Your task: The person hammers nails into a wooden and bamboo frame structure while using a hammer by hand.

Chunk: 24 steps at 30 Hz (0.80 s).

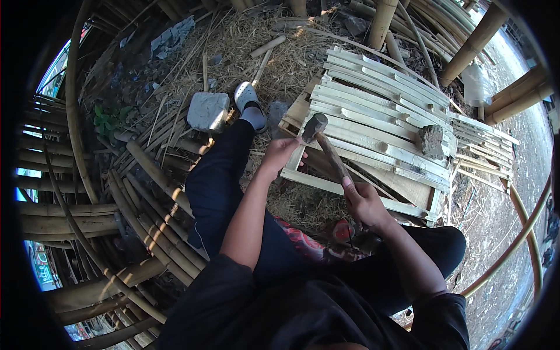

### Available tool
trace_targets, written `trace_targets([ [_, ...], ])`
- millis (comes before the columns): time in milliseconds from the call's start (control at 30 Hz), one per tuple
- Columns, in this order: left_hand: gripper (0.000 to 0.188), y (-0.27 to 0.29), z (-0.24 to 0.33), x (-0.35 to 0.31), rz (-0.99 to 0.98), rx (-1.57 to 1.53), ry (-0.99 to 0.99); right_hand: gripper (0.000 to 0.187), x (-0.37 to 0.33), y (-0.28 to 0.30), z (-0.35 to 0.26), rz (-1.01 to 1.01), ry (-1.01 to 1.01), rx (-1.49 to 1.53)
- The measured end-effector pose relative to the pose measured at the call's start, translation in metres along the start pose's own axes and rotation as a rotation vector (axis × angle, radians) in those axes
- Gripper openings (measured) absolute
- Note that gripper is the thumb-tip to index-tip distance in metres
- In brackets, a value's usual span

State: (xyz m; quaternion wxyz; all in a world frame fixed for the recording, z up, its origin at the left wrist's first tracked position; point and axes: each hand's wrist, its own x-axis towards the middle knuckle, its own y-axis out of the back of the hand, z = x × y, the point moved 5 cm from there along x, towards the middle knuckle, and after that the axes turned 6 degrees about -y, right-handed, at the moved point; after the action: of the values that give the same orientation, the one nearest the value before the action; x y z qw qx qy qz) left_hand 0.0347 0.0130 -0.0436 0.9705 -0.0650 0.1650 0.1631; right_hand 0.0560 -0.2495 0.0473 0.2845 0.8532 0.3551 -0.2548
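Observation:
My right hand (366, 205) is wrapped round the wooden handle of a hammer (331, 153). The hammer's dark metal head (315, 125) is over the left edge of a slatted bamboo panel (373, 146). At that edge, just below the hammer head, my left hand (282, 155) is closed on the panel's side strip, with fingertips showing past it. Whether a nail is between those fingers is too small to tell. Pale split-bamboo slats run across the panel, some with raised knots. A rough lump of concrete (433, 142) rests on its right side.
A squarish concrete block (208, 112) sits left of my shod foot (247, 99). Bamboo poles (157, 233) are stacked along the left, and upright posts (383, 23) stand at the back. Loose slats (484, 146) lie right of the panel. Straw and shavings (233, 49) cover the ground.

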Motion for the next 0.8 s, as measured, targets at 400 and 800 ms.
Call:
trace_targets([
  [400, 0.038, -0.002, -0.006, 0.005, 0.064, -0.150, -0.006, 0.065, 0.012, -0.016, 0.005, 0.119, 0.095, -0.010],
  [800, 0.038, 0.001, -0.011, 0.001, 0.123, -0.142, -0.111, 0.061, -0.011, -0.009, -0.013, 0.221, 0.237, -0.045],
])
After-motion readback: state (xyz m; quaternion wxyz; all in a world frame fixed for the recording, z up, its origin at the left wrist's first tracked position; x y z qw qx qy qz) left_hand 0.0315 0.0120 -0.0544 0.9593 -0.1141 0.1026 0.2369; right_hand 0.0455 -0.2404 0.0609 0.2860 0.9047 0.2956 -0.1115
